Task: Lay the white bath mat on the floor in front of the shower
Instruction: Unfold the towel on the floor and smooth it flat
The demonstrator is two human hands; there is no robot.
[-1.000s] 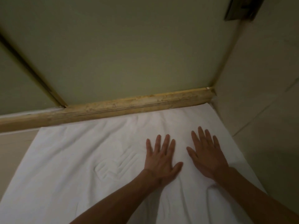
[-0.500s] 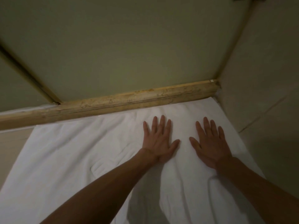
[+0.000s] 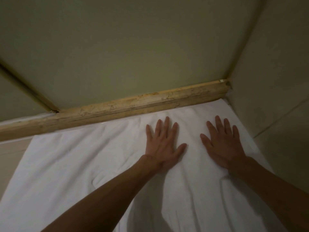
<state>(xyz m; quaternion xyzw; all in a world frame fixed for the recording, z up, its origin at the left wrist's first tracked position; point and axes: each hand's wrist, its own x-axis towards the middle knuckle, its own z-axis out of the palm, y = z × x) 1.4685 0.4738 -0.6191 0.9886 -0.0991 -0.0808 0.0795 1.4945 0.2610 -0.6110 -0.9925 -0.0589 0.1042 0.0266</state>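
Head view: the greenish shower panel (image 3: 133,47) fills the upper half of the frame, with a thin frame strip (image 3: 28,91) slanting down across its upper left. Below it, the white bath mat (image 3: 75,164) is spread flat on the floor across the lower half of the frame. Its far edge lies right along the shower's threshold and its right edge sits close against the tiled wall (image 3: 275,81) on the right side of the frame. Soft creases run through the mat around the wrists and in the lower centre. The worn, yellowish stone threshold (image 3: 133,104) crosses the middle of the frame from left to right, rising toward the right corner. A strip of bare floor (image 3: 11,153) shows at the left edge. Both forearms reach in from the bottom. The left hand (image 3: 163,146) and right hand (image 3: 222,146) press palm-down on the right-centre part of the mat, side by side and apart, near the threshold. The fingers (image 3: 158,128) of both are straight and slightly spread, gripping nothing
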